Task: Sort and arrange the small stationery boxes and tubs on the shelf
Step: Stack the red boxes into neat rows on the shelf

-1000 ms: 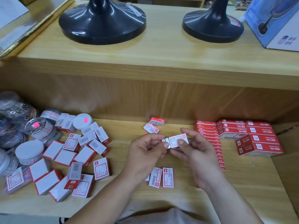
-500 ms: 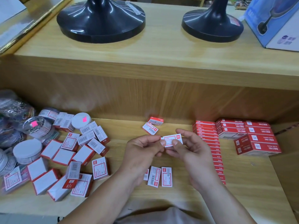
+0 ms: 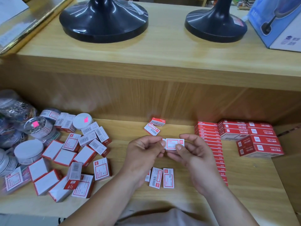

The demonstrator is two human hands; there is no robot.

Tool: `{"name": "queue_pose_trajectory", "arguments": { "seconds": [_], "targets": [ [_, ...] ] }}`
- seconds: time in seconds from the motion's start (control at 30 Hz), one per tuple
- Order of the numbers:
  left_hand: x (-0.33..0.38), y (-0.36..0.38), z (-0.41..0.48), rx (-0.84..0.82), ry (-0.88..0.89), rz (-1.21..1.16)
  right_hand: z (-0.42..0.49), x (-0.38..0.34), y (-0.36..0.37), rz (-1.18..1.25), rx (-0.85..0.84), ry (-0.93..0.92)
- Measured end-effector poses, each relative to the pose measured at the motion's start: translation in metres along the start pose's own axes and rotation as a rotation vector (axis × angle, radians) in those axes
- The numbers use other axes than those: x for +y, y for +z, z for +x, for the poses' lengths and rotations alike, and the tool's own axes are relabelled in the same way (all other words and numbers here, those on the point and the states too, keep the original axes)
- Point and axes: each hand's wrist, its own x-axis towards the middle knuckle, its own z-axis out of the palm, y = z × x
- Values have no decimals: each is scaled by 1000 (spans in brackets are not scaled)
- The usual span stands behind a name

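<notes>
Left grip (image 3: 142, 153) pinches the left end of a small red-and-white box (image 3: 175, 144), held above the shelf (image 3: 244, 185); right grip (image 3: 195, 154) pinches its right end. Round tubs (image 3: 28, 151) and loose boxes (image 3: 78, 157) lie at left, stacked red boxes (image 3: 260, 139) at right.

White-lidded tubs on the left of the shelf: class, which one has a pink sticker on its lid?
The rear white-lidded tub, next to the barcoded boxes. The nearer white-lidded tub has a plain lid.
</notes>
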Motion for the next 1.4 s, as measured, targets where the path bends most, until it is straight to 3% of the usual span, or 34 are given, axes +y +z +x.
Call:
{"name": "queue_pose_trajectory", "arguments": {
  "seconds": [0.13, 0.4, 0.6, 0.8, 1.0, 1.13, 1.23, 1.4],
  "targets": [
    [0, -4, 0, -7, 9, 34, 0, -1, -2, -122, -69, -40],
    [-1, -2, -1, -63, 18, 132, 5, -1, 1, -303, -50, -88],
    [-5, -2, 2, -48, 26, 157, 4, -4, 4, -213, 16, -70],
    [-6, -7, 19, -120, 145, 305, 24, -16, -11, -690, -38, -80],
    [-3, -5, 27, -190, 159, 308, 49, -48, -9, -877, -197, 32],
    [-4, -22, 40, -108, 168, 344, 66, -44, -11, -1157, -178, -85],
    [-5, -43, 46, 41, 317, 587, 73, -37, -15, -1417, -56, -303],
    [-6, -48, 36, 76, 462, 840, 76, -17, -17, -1742, 50, -572]
  ]
}}
